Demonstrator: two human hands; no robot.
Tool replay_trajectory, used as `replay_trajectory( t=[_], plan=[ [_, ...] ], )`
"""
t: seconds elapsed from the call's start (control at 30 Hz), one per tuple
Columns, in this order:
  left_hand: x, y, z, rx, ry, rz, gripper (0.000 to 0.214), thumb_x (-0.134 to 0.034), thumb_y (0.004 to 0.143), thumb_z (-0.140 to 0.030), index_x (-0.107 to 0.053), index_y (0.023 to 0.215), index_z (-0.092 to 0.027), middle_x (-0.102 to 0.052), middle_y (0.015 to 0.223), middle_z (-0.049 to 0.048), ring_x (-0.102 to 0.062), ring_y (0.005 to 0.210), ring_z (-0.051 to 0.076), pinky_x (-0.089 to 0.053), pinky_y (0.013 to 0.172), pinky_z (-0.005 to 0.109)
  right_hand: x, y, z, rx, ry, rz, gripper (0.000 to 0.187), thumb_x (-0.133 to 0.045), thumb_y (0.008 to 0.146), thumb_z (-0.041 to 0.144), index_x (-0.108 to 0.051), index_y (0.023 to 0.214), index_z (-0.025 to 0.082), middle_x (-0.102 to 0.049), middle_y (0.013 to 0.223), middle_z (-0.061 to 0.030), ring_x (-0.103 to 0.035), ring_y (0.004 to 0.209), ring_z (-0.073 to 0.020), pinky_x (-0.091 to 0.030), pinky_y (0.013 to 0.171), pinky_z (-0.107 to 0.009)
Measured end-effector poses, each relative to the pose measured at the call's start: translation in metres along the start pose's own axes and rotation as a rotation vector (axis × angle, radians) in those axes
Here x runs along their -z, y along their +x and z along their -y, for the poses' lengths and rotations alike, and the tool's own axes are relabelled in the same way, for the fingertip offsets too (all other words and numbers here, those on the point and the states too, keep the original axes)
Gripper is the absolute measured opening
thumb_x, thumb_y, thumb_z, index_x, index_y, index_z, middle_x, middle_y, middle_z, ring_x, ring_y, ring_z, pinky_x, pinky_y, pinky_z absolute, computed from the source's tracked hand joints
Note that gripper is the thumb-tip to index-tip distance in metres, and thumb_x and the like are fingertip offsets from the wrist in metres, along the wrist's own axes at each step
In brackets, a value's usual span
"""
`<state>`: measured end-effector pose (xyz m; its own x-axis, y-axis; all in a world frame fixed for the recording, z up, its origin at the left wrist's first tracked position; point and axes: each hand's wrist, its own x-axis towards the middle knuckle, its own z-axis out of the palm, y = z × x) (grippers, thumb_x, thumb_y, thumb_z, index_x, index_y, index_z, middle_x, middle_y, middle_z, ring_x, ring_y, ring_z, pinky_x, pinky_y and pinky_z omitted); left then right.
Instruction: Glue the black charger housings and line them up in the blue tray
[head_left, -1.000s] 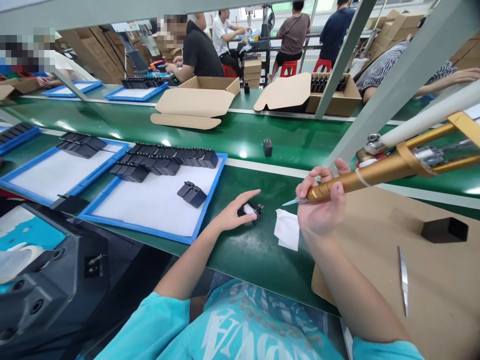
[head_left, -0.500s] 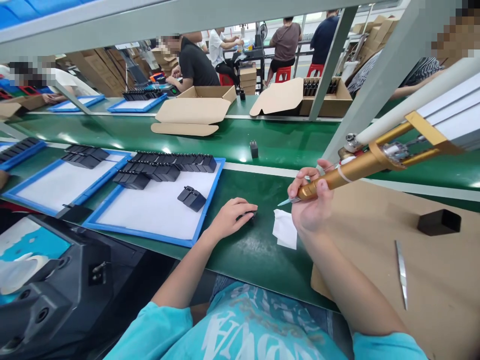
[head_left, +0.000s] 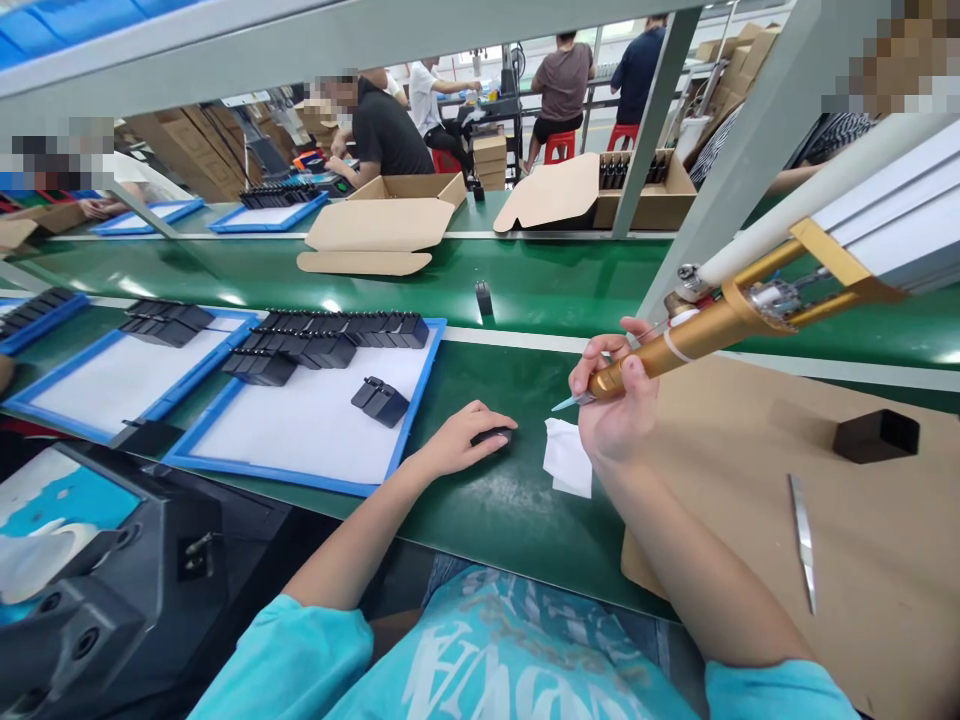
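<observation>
Holding a small dark piece (head_left: pixel 491 436), mostly hidden, against the glossy green surface (head_left: pixel 510 540) with a bent left hand (head_left: pixel 459 440). Gripping a gold metallic cylinder (head_left: pixel 705 325), tapering to a pale blue nozzle (head_left: pixel 566 403), in a curled right hand (head_left: pixel 616 400), near thin white paper (head_left: pixel 568 458). Flanked by a blue-rimmed tray (head_left: pixel 414 405) of boxy black blocks (head_left: pixel 322 350) and flat brown cardboard (head_left: pixel 720 450) bearing slim silvery metal (head_left: pixel 802 545).

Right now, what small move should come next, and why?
Probably ease the gold tool a little toward the black piece. The right hand holds the tool with its pale tip pointing roughly that way, the left hand has its fingers around the piece, and a gap separates tip and piece.
</observation>
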<state>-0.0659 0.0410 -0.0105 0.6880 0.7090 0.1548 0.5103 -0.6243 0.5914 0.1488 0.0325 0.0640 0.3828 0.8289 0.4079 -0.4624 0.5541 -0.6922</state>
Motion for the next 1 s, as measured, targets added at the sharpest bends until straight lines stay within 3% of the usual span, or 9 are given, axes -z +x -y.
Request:
replay_trajectory(
  t=[0.17, 0.27, 0.37, 0.57, 0.77, 0.87, 1.0],
  plan=[
    [-0.014, -0.007, 0.0, 0.017, 0.244, 0.001, 0.044, -0.051, 0.096, -0.041, -0.049, 0.136, -0.023, -0.063, 0.128, 0.0094, -0.06, 0.108, 0.026, -0.047, 0.093, 0.041, 0.0, 0.001, 0.0, -0.01, -0.022, 0.0, 0.023, -0.055, 0.083, 0.043, -0.054, 0.103, 0.03, -0.056, 0.077, 0.0037, -0.046, 0.047, -0.0089, -0.034, 0.047, -0.027],
    [-0.016, -0.01, -0.003, 0.01, 0.278, 0.019, 0.047, -0.051, 0.096, -0.039, -0.044, 0.139, -0.022, -0.065, 0.119, 0.0099, -0.064, 0.103, 0.025, -0.049, 0.086, 0.038, 0.001, 0.001, 0.0, 0.002, 0.013, 0.0, 0.025, -0.056, 0.082, 0.04, -0.056, 0.104, 0.029, -0.057, 0.076, 0.0039, -0.047, 0.045, -0.0091, -0.033, 0.044, -0.026],
    [-0.006, -0.018, -0.004, 0.013, 0.322, -0.018, 0.047, -0.051, 0.096, -0.041, -0.045, 0.139, -0.022, -0.067, 0.107, 0.0083, -0.065, 0.096, 0.024, -0.047, 0.083, 0.037, 0.002, 0.002, 0.0, -0.004, 0.011, -0.027, 0.024, -0.058, 0.08, 0.039, -0.058, 0.102, 0.029, -0.058, 0.074, 0.0037, -0.047, 0.044, -0.0096, -0.032, 0.043, -0.026],
    [0.045, -0.065, 0.017, 0.276, 0.577, -0.536, 0.045, -0.065, 0.085, -0.048, -0.061, 0.122, -0.022, -0.069, 0.096, 0.0094, -0.059, 0.096, 0.029, -0.041, 0.092, 0.044, 0.004, 0.003, 0.0, -0.033, 0.01, -0.041, 0.026, -0.059, 0.077, 0.038, -0.06, 0.102, 0.03, -0.059, 0.074, 0.0033, -0.047, 0.045, -0.0106, -0.034, 0.044, -0.026],
    [0.105, -0.103, 0.038, 0.552, 0.436, -0.862, 0.05, -0.062, 0.085, -0.049, -0.056, 0.128, -0.024, -0.066, 0.109, 0.0062, -0.061, 0.096, 0.024, -0.048, 0.09, 0.035, 0.006, 0.004, 0.001, -0.036, 0.004, -0.041, 0.028, -0.06, 0.076, 0.038, -0.059, 0.102, 0.028, -0.06, 0.073, 0.0029, -0.048, 0.045, -0.0118, -0.034, 0.044, -0.026],
    [0.12, -0.105, 0.065, 0.728, 0.332, -0.839, 0.051, -0.062, 0.082, -0.049, -0.057, 0.127, -0.025, -0.066, 0.111, 0.0049, -0.062, 0.102, 0.025, -0.048, 0.092, 0.034, 0.007, 0.004, 0.001, -0.04, -0.002, -0.046, 0.027, -0.06, 0.076, 0.038, -0.059, 0.102, 0.029, -0.06, 0.074, 0.0031, -0.047, 0.046, -0.0116, -0.034, 0.044, -0.026],
    [0.122, -0.106, 0.104, 0.893, 0.102, -0.623, 0.059, -0.058, 0.079, -0.057, -0.06, 0.126, -0.021, -0.068, 0.111, 0.0081, -0.063, 0.103, 0.027, -0.049, 0.094, 0.039, 0.008, 0.004, -0.001, -0.028, 0.009, -0.036, 0.03, -0.06, 0.078, 0.037, -0.058, 0.106, 0.028, -0.06, 0.077, 0.0023, -0.048, 0.046, -0.0107, -0.036, 0.045, -0.027]
  ],
)
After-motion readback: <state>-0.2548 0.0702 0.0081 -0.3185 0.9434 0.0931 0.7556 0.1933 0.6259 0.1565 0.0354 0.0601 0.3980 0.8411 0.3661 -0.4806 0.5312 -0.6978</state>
